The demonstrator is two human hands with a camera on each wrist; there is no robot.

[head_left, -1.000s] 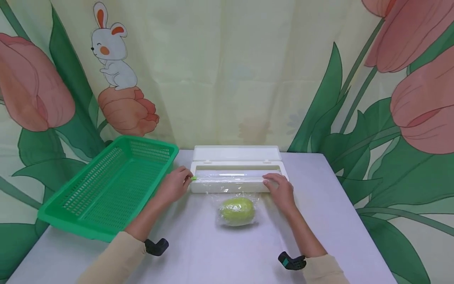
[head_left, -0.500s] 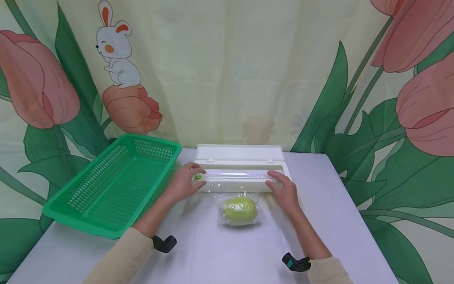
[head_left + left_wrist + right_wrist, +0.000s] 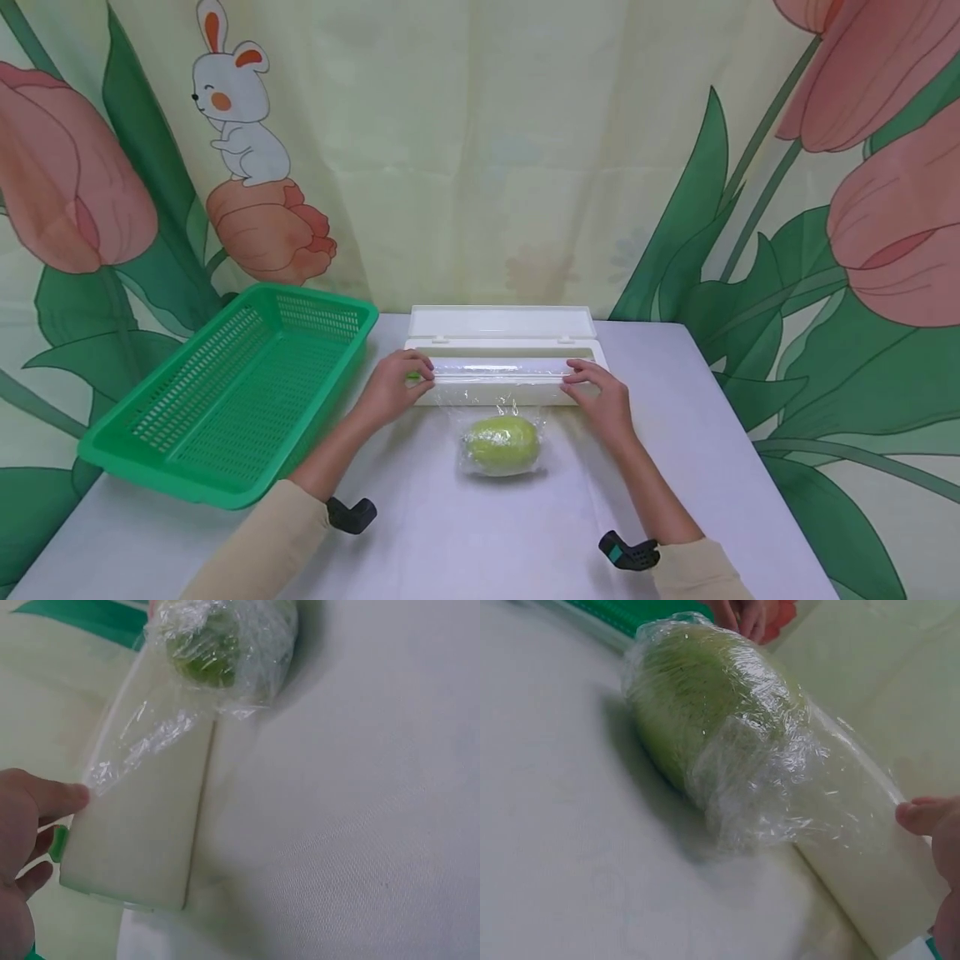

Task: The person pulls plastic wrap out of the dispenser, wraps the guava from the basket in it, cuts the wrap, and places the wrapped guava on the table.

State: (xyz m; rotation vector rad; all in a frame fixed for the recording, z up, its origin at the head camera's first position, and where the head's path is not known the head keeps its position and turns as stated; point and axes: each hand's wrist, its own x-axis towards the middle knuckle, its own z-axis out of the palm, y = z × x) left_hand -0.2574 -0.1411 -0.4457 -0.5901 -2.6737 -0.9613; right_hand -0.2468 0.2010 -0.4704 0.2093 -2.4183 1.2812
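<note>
A white cling film dispenser (image 3: 495, 395) lies with its lid (image 3: 501, 322) raised and a film roll (image 3: 498, 367) inside. Clear cling film (image 3: 142, 746) runs from it to a green oval fruit (image 3: 502, 444) wrapped in film on the table. My left hand (image 3: 390, 387) pinches the film's left edge at the dispenser's front rim, beside the green cutter slider (image 3: 58, 844). At the other end, my right hand (image 3: 606, 406) pinches the film's right edge, its thumb (image 3: 915, 816) on the rim. What the fingers behind the rim touch is partly hidden.
A green slotted plastic basket (image 3: 225, 400) stands left of the dispenser, close to my left forearm. The white-covered table (image 3: 480, 542) ends at a printed curtain (image 3: 465, 167) behind the dispenser.
My left hand has left the green slider at the dispenser's left end and moved slightly right onto the film's edge. The right hand has shifted little; the fruit stays in place.
</note>
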